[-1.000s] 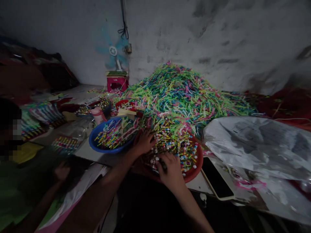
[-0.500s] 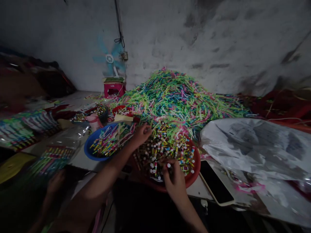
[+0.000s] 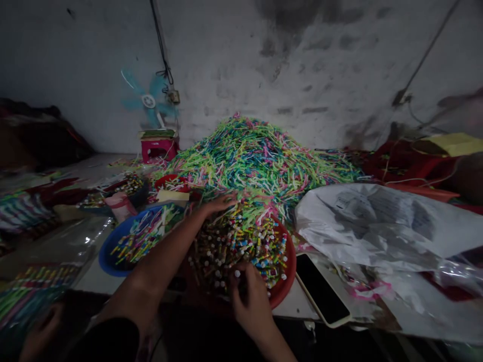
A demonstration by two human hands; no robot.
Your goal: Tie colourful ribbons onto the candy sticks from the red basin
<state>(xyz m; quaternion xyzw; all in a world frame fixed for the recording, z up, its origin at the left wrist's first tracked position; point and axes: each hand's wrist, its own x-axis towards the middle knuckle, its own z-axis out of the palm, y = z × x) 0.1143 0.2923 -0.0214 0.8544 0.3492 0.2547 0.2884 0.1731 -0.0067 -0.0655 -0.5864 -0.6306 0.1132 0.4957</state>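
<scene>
A red basin [image 3: 290,271] holds many small tubes [image 3: 260,249] with white ends and coloured bands. My right hand [image 3: 251,296] is over its near side, thumb and fingers closed around a small tube with a white end [image 3: 237,273]; the rest of that tube is hidden. My left hand [image 3: 221,203] reaches across to the basin's far left edge, fingers stretched out beside the thin coloured strips. Behind the basin rises a large heap of green, blue and pink strips [image 3: 256,156]. Under my left forearm, a blue basin [image 3: 109,256] contains banded tubes with strips attached.
A phone [image 3: 322,290] lies right of the red basin, beside a large white plastic bag [image 3: 362,221]. A fan [image 3: 149,101] turns on a pink stool [image 3: 160,149]. At lower left, another person's hand [image 3: 45,322] is near bundled strips.
The view has shifted to the right. My left hand's fingers have gone from curled to stretched toward the strips. My right hand stays over the near part of the basin.
</scene>
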